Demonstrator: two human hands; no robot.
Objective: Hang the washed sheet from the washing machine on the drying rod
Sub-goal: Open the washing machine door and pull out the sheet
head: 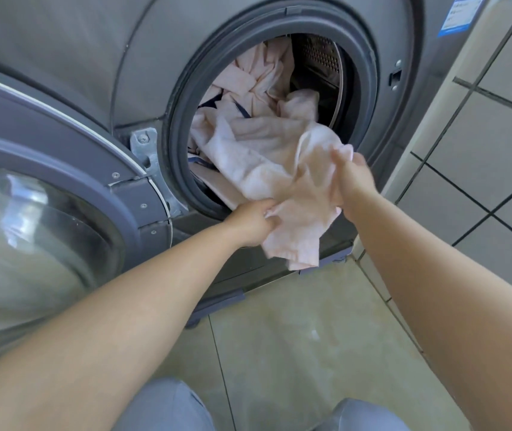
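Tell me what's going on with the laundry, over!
Left hand and right hand both grip the pale pink cloth sheet. Sheet half out of the grey washing machine drum. Nothing blocking.

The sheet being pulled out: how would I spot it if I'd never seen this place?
Find the grey washing machine with its round opening. A pale pink sheet spills over the rubber rim, gripped by the left hand and right hand. Dark blue fabric is tangled in with it.

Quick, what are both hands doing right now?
Left hand: fingers curled, gripping the lower fold of the pale pink crumpled cotton sheet.
Right hand: gripping the same sheet at its upper right edge.
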